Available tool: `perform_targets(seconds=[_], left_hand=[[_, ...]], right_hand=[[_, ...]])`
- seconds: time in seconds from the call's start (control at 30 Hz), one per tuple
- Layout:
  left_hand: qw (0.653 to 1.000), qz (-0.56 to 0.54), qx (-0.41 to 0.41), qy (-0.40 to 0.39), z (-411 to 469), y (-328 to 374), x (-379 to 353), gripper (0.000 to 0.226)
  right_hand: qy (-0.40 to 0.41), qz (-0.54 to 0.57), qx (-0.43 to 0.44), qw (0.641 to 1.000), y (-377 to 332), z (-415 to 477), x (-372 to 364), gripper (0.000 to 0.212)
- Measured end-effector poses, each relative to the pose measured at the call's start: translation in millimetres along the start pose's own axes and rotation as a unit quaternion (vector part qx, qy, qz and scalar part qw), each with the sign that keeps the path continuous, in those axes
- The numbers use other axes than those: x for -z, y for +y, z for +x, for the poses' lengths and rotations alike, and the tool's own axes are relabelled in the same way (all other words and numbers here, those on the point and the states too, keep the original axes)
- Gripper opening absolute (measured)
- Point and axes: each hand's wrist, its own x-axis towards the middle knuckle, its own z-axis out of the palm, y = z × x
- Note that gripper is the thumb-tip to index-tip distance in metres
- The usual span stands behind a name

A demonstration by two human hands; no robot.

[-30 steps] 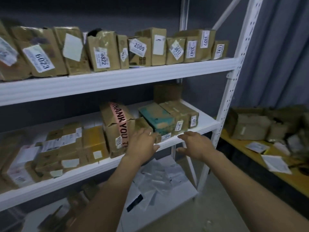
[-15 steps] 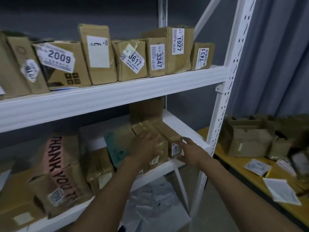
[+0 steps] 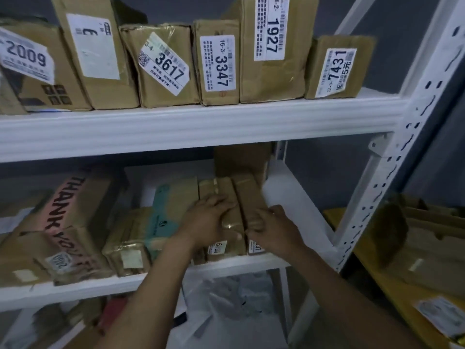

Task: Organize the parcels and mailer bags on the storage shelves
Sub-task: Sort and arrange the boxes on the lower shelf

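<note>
Parcels (image 3: 231, 230) sit side by side at centre frame on the middle shelf (image 3: 284, 197), my left hand (image 3: 208, 220) pressing flat on the taped parcel (image 3: 221, 190), my right hand (image 3: 274, 227) gripping the end parcel (image 3: 247, 190); I judge I'm squaring them, and next should slide both flush.

Brown parcels (image 3: 221, 64), white labels; white shelves (image 3: 201, 127); pink "THANK YOU" tape (image 3: 63, 202).

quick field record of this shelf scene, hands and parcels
left hand: rests on top of the second parcel from the right, middle shelf
right hand: grips near end of the rightmost parcel beside it
upper shelf: labelled parcels upright, parcel 7431 at right end
underneath: pale mailer bags
</note>
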Motion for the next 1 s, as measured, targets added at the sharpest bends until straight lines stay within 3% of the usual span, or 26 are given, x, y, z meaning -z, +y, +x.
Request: perform_targets(seconds=[0.13,0.23,0.33,0.4,0.6,0.83,1.0], left_hand=[[0.999,0.001,0.048,0.001,2,21,10,0.093],[0.997,0.004,0.067,0.047,11,39,9,0.073],[0.996,0.017,0.065,0.055,33,47,3,0.065],[0.997,0.037,0.073,0.018,51,47,1,0.066],[0.994,0.067,0.080,-0.045,80,43,0,0.073],[0.994,0.082,0.047,-0.053,102,34,-4,0.083],[0.990,0.087,0.071,-0.080,101,37,-2,0.076]], right_hand=[[-0.083,-0.002,0.047,0.995,7,4,27,0.055],[-0.107,0.037,0.074,0.991,12,17,39,0.036],[-0.080,0.037,0.076,0.993,27,30,39,0.036],[-0.054,0.038,0.066,0.996,38,40,40,0.038],[0.096,0.002,0.063,0.993,61,93,38,0.033],[0.138,0.013,0.121,0.983,64,155,33,0.060],[0.147,0.020,0.134,0.980,64,186,36,0.079]])
